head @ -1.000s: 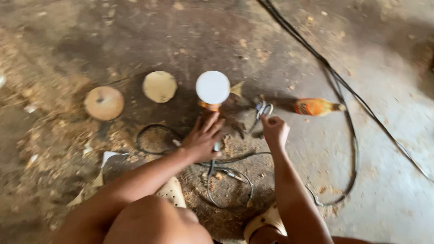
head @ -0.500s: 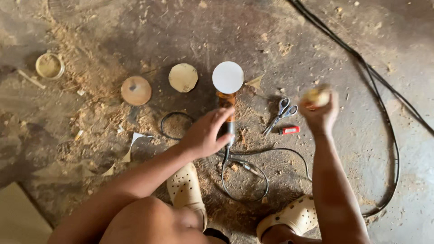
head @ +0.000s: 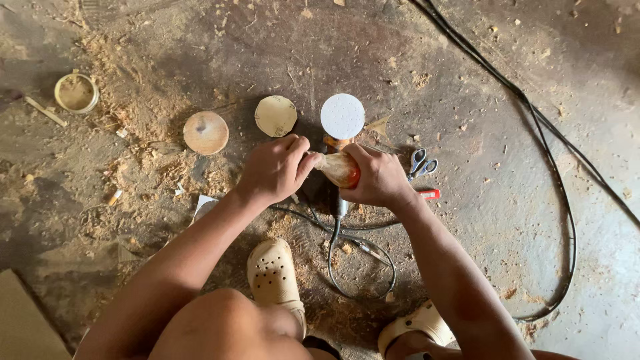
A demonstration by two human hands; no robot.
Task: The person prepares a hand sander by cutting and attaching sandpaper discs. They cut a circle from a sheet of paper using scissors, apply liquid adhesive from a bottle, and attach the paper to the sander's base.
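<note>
Small orange-tan wooden piece (head: pixel 339 169) held low over the floor (head: pixel 533 200), clenched between both hands: left hand (head: pixel 272 169) grip pinching its left end, right hand (head: pixel 379 177) grip wrapped on its right side. White sanding disc (head: pixel 342 116) just beyond. Two wooden discs (head: pixel 206 133) left, scissors (head: pixel 422 162) right, black cable (head: pixel 520 100) farther out.

Two wooden discs (head: pixel 206 133), one scissors (head: pixel 421 162), two clogs (head: pixel 274 275).
</note>
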